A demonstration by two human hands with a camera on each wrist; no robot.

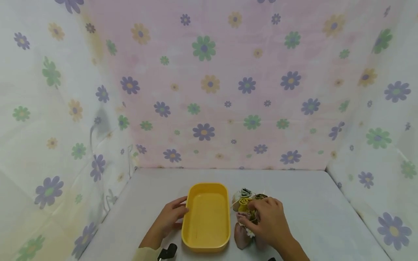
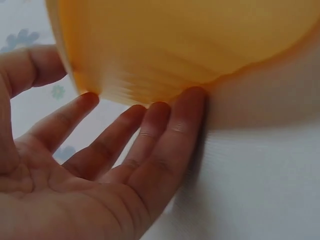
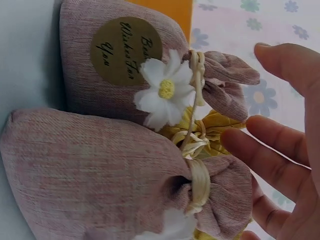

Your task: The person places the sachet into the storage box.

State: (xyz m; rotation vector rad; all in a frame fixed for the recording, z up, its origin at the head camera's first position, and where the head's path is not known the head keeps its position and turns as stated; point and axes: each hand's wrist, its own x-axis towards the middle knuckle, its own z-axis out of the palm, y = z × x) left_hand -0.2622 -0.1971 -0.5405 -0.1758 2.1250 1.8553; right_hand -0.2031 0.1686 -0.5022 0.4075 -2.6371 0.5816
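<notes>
An empty yellow tray lies upright on the white table, with my left hand at its left side. In the left wrist view the fingertips touch the tray's outer wall, fingers extended. To the right of the tray stands a cluster of small drawstring pouches. My right hand is over them, thumb and fingers spread around their gathered tops. The right wrist view shows two pinkish pouches tied with cream cord, one with a round sticker and a white fabric flower. A yellow pouch shows behind them.
More pouch tops, one with green cloth, stand at the back of the cluster. Flower-printed curtains enclose the table at the back and both sides. A black object shows beside my left wrist.
</notes>
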